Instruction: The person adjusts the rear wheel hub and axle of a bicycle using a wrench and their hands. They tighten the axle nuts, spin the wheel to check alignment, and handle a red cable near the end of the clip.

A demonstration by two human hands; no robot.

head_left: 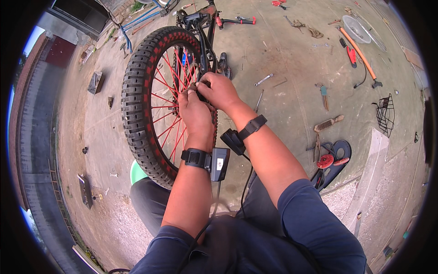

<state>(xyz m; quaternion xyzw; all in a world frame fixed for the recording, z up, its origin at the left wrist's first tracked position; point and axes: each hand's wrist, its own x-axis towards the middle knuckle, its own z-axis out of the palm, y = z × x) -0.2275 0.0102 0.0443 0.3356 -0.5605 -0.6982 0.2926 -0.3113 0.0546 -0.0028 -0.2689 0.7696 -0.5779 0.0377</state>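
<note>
A fat knobby bicycle tire [137, 105] with red spokes [166, 128] stands before me, joined to a black frame [207, 45] with a chain on the wheel's right side. My left hand [195, 109] is closed at the spokes beside the chain, its thumb raised. My right hand [218, 91] is bent beside it at the frame, thumb and forefinger pinched at a small part among the fingertips that I cannot make out. Both wrists wear black straps with small boxes and cables.
On the ground lie a wrench [263, 80], an orange-handled pump [358, 50], a wire brush [328, 123], a wire rack [385, 116], a white basin [351, 29] and a black-and-red tool pile [332, 164]. A green basin [136, 172] is by my left knee; metal boxes [95, 83] sit at left.
</note>
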